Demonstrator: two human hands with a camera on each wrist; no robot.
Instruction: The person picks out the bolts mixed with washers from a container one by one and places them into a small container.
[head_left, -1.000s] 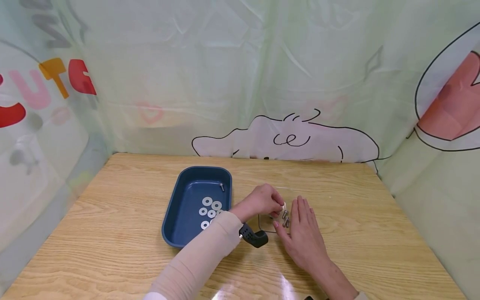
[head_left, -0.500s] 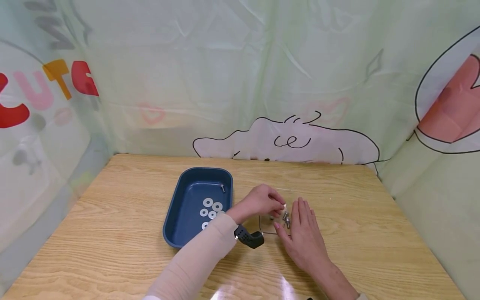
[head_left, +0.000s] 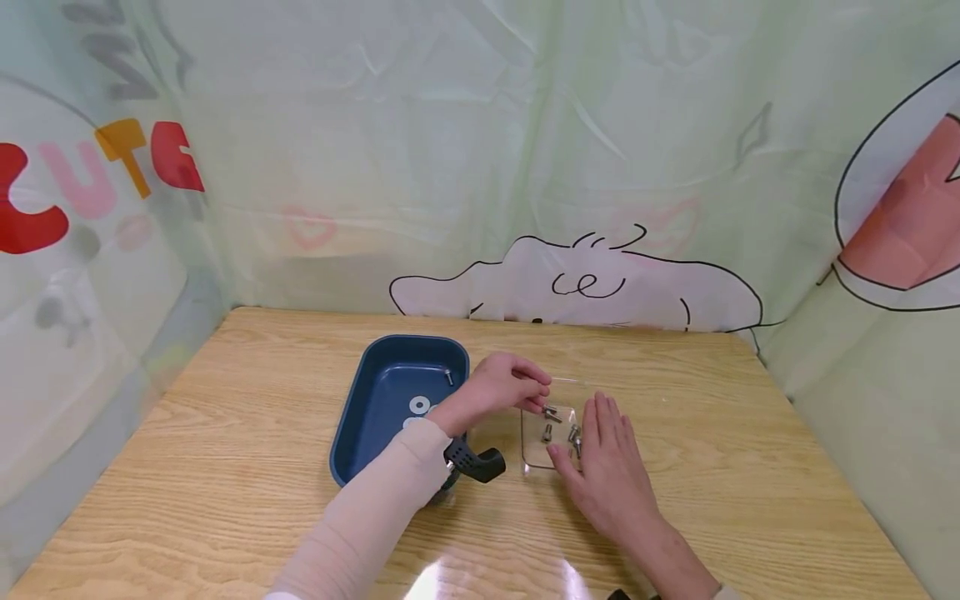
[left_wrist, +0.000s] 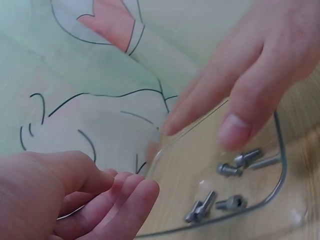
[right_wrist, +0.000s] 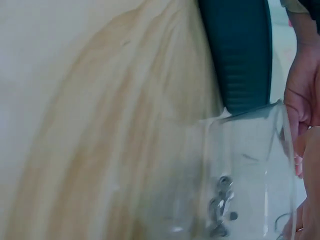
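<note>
A small clear plastic box (head_left: pixel 525 442) stands on the table with several silver socket-head bolts (left_wrist: pixel 233 202) lying inside. My left hand (head_left: pixel 506 385) is over its far left corner, fingers loosely curled and thumb near the fingertips, with nothing visible in them. In the left wrist view, the left fingertips (left_wrist: pixel 149 189) are apart from the bolts. My right hand (head_left: pixel 607 471) lies along the box's right side with straight fingers, its thumb at the near right corner.
Left of the box is a dark blue tray (head_left: pixel 347 425). It has several flat washers (head_left: pixel 419 405) and a single bolt (head_left: pixel 448 377) in it, partly hidden by the left forearm. A patterned curtain (head_left: pixel 337 167) hangs behind the wooden table (head_left: pixel 720 467).
My left hand has drawn back from the middle of the box to the left and away, uncovering more bolts. The right hand has stayed in place.
</note>
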